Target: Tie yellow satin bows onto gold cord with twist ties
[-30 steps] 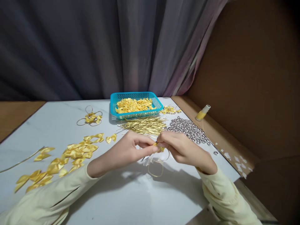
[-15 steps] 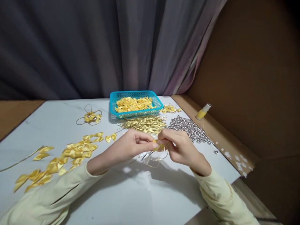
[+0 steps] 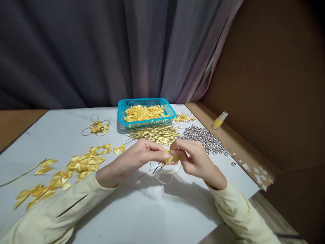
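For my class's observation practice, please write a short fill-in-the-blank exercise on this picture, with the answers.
1. The left hand and right hand hold a small piece, coloured ____.
2. The beads lie to the ____ of the gold wires.
3. The basket stands in ____ of the curtain.

Missing words: yellow; right; front.

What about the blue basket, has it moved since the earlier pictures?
No; against the table, the blue basket shows no shift either way.
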Available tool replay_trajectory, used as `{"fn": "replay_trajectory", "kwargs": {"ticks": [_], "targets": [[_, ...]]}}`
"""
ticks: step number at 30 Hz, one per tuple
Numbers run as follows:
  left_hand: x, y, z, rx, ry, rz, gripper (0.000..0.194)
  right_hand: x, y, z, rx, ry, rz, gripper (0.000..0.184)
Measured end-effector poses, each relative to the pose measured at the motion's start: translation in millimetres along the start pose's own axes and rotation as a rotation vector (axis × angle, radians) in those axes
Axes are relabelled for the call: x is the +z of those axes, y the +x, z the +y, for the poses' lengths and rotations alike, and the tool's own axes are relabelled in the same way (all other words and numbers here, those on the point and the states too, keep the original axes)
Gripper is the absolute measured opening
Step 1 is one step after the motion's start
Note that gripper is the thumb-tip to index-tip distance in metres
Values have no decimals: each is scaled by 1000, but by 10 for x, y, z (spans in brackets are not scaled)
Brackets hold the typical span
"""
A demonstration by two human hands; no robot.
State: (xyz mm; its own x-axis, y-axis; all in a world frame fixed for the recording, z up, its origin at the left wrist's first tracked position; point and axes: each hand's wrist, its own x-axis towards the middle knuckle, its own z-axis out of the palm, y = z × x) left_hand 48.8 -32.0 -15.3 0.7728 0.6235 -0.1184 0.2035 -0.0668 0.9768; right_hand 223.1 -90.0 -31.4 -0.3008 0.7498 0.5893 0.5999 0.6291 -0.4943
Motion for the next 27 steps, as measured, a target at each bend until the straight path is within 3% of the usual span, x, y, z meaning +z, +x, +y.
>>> {"fn": "replay_trajectory", "kwargs": {"ticks": [17, 23, 27], "targets": [[28, 12, -11, -42, 35, -5, 20, -5, -16, 47, 61, 35, -20, 17], [0, -59, 89, -72, 84, -64, 19, -222, -18, 51, 45, 174, -291, 12], [-36, -75, 166, -176, 174, -109, 15, -343, -1, 35, -39, 101, -423, 15]]}}
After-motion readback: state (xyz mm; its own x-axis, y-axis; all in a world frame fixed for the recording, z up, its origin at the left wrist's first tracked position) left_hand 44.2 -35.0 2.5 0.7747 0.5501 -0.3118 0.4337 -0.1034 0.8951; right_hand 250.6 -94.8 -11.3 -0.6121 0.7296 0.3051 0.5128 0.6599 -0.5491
